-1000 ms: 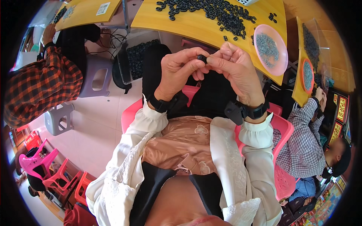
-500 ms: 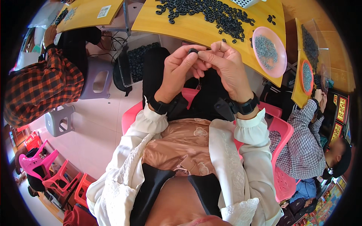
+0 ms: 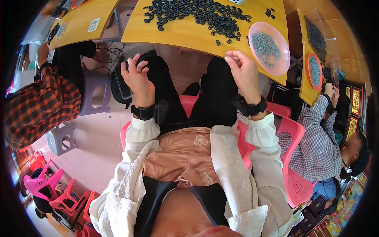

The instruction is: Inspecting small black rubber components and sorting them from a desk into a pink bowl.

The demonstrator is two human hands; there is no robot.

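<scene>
Hands hovered apart below the table point(image 3: 189, 37) edge: left hand point(image 3: 138, 77) loosely open, empty; right hand point(image 3: 241, 69) pinched, contents unclear, beside black rings point(image 3: 193, 12).

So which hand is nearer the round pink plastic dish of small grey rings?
Right. The right hand is raised just left of the round pink plastic dish, near its rim; the left hand is far off to the left.

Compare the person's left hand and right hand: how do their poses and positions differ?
The left hand is held over the lap, away from the yellow table, fingers loosely spread; the right hand is raised at the table edge beside the pink dish, fingertips pinched together. Whether either holds a part is too small to tell. Both wear black wristbands and white cuffs.
</scene>
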